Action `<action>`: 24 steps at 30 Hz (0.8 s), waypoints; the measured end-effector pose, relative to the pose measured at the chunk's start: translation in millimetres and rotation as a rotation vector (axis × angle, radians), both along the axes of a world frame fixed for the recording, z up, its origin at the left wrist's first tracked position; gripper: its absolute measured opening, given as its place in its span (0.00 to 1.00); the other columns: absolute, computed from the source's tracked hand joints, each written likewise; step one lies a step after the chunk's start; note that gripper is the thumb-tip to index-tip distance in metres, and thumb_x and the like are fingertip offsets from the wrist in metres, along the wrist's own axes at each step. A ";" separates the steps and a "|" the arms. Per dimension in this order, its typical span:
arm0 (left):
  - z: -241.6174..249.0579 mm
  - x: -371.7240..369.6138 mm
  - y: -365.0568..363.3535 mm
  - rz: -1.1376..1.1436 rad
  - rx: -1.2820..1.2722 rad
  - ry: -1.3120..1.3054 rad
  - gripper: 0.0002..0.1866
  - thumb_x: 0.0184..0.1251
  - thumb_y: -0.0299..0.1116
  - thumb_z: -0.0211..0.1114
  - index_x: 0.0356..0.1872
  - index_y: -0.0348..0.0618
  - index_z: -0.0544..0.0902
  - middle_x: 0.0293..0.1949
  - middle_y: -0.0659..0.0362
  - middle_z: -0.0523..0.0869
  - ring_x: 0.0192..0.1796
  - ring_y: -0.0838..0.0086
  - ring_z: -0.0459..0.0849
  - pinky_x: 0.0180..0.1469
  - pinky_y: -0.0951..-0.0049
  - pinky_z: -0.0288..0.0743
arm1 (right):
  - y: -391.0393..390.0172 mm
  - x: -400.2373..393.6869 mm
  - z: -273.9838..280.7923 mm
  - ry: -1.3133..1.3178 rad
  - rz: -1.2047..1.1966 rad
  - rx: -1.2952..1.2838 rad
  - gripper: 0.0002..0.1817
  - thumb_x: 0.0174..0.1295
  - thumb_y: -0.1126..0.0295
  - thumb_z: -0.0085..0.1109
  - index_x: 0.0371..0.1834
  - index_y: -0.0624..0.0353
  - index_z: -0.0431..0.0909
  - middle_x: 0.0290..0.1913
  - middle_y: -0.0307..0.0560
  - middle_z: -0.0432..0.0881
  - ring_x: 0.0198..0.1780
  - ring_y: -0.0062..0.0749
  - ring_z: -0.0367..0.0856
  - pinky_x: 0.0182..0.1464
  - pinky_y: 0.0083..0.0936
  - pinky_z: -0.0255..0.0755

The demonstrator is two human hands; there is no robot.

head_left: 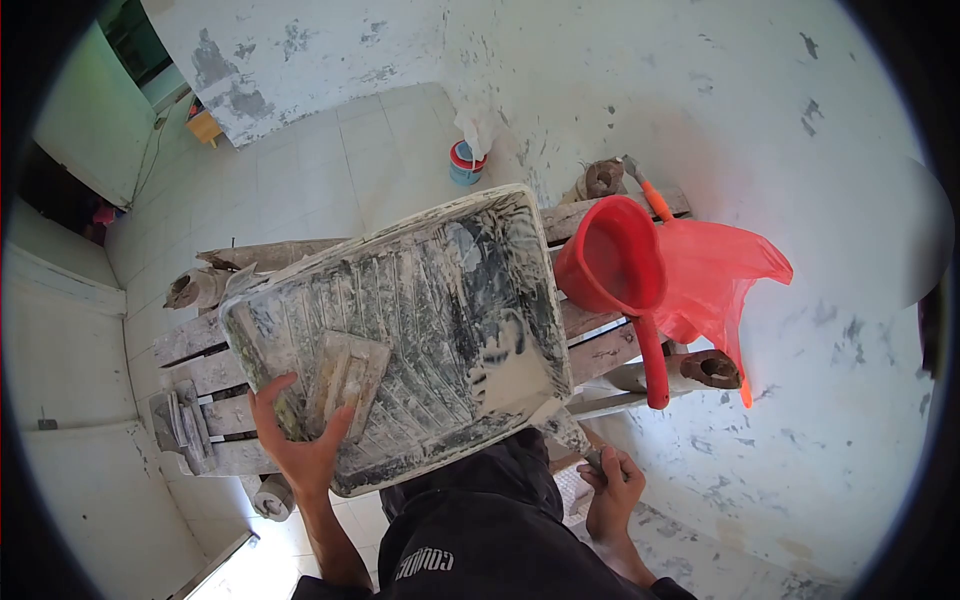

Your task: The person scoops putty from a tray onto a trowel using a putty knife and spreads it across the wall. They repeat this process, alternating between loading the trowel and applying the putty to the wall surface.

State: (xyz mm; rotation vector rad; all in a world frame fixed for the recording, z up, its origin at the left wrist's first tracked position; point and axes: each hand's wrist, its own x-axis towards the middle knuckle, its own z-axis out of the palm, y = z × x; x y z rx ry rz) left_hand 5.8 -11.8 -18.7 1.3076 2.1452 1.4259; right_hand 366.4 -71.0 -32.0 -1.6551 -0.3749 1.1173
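Note:
A large paint tray, smeared with pale plaster and dark streaks, lies across a slatted wooden bench. My left hand is at the tray's near left edge, thumb and index finger spread around the lower end of a plaster-coated flat tool in the tray; whether it grips the tool or the rim is unclear. Wet plaster pools in the tray's right part. My right hand is closed on the handle of a putty knife, whose coated blade is at the tray's near right corner.
Right of the tray, a red dipper stands on the bench beside a red plastic bag and an orange-handled tool. Another coated trowel lies at the bench's left end. A small bucket stands on the floor beyond.

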 end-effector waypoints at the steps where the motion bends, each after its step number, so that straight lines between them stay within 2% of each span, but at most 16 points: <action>1: 0.4 2.2 1.2 0.000 0.002 -0.006 0.34 0.39 0.34 0.84 0.52 0.42 0.80 0.50 0.56 0.82 0.58 0.60 0.79 0.81 0.45 0.42 | -1.0 4.3 7.0 -0.009 -0.024 -0.013 0.14 0.72 0.65 0.62 0.43 0.70 0.81 0.35 0.48 0.84 0.30 0.30 0.85 0.38 0.23 0.83; 5: 5.6 3.9 -0.9 -0.005 -0.043 0.058 0.34 0.39 0.34 0.84 0.52 0.42 0.80 0.50 0.56 0.82 0.58 0.58 0.79 0.81 0.44 0.42 | -8.4 24.8 27.3 0.048 -0.076 0.033 0.15 0.72 0.65 0.61 0.46 0.70 0.81 0.35 0.49 0.85 0.29 0.29 0.85 0.34 0.21 0.81; 7: 6.3 3.7 -1.1 -0.009 -0.049 0.063 0.34 0.39 0.34 0.84 0.52 0.42 0.80 0.51 0.55 0.82 0.59 0.58 0.79 0.81 0.44 0.42 | -1.1 22.5 32.8 0.019 -0.062 0.053 0.15 0.73 0.65 0.60 0.48 0.70 0.80 0.38 0.46 0.83 0.32 0.27 0.84 0.35 0.21 0.79; 9: 6.6 3.5 -1.5 -0.018 -0.053 0.060 0.33 0.39 0.34 0.83 0.52 0.42 0.80 0.51 0.55 0.83 0.59 0.57 0.78 0.81 0.44 0.43 | 7.4 12.4 31.7 -0.179 0.043 0.239 0.12 0.68 0.69 0.63 0.46 0.69 0.83 0.40 0.44 0.80 0.37 0.28 0.84 0.37 0.21 0.77; 10: 6.8 4.8 -0.7 -0.019 -0.049 0.056 0.33 0.39 0.34 0.83 0.52 0.42 0.80 0.51 0.55 0.83 0.59 0.57 0.78 0.81 0.44 0.43 | 8.6 12.1 29.9 -0.184 0.042 0.243 0.12 0.68 0.69 0.63 0.46 0.69 0.83 0.40 0.44 0.80 0.37 0.28 0.84 0.37 0.21 0.77; 12: 8.0 6.1 -0.5 -0.001 -0.044 0.049 0.33 0.40 0.34 0.83 0.52 0.41 0.80 0.50 0.55 0.83 0.59 0.56 0.78 0.81 0.45 0.43 | 10.6 10.8 22.4 -0.698 0.431 0.394 0.09 0.62 0.81 0.66 0.45 0.67 0.84 0.43 0.46 0.78 0.43 0.34 0.82 0.40 0.24 0.78; 13: 8.3 5.8 -1.0 -0.003 -0.041 0.047 0.33 0.40 0.34 0.83 0.52 0.41 0.80 0.50 0.55 0.83 0.59 0.56 0.78 0.81 0.45 0.43 | 11.9 7.1 17.8 -0.701 0.429 0.395 0.09 0.62 0.81 0.66 0.45 0.67 0.84 0.43 0.46 0.78 0.43 0.34 0.82 0.40 0.24 0.78; 15: 8.7 5.8 -0.5 -0.010 -0.039 0.023 0.33 0.40 0.34 0.83 0.52 0.41 0.80 0.50 0.55 0.82 0.59 0.56 0.78 0.81 0.45 0.44 | 15.7 -4.0 6.4 -1.023 0.596 0.621 0.13 0.52 0.88 0.69 0.40 0.63 0.88 0.42 0.47 0.77 0.44 0.38 0.83 0.42 0.24 0.79; 16: 9.0 5.9 0.3 -0.014 -0.037 0.019 0.33 0.40 0.34 0.83 0.52 0.41 0.80 0.50 0.55 0.82 0.59 0.56 0.78 0.81 0.45 0.44 | 15.4 -6.3 -0.8 -1.103 0.599 0.630 0.18 0.47 0.91 0.69 0.40 0.60 0.89 0.41 0.50 0.78 0.43 0.40 0.83 0.43 0.26 0.80; 19: 8.8 6.4 -0.8 -0.014 -0.041 0.025 0.33 0.40 0.34 0.83 0.52 0.41 0.80 0.50 0.55 0.82 0.59 0.56 0.77 0.81 0.46 0.44 | 14.0 -3.7 -20.0 -1.139 0.649 0.611 0.22 0.47 0.90 0.66 0.44 0.55 0.91 0.41 0.48 0.80 0.42 0.40 0.86 0.45 0.28 0.80; 21: 7.3 5.4 -1.9 -0.041 -0.043 0.061 0.33 0.41 0.26 0.79 0.55 0.41 0.77 0.52 0.55 0.77 0.57 0.63 0.75 0.65 0.64 0.66 | 2.9 -2.0 -30.2 -1.160 0.629 0.646 0.23 0.46 0.90 0.66 0.43 0.54 0.91 0.41 0.48 0.81 0.40 0.40 0.85 0.44 0.29 0.80; 24: 3.5 4.0 -0.2 -0.028 -0.045 0.068 0.33 0.41 0.26 0.79 0.55 0.40 0.77 0.52 0.56 0.77 0.57 0.63 0.75 0.66 0.64 0.65 | -15.3 8.4 -34.8 -1.186 0.623 0.661 0.24 0.44 0.91 0.65 0.44 0.55 0.91 0.40 0.48 0.81 0.38 0.40 0.84 0.43 0.29 0.80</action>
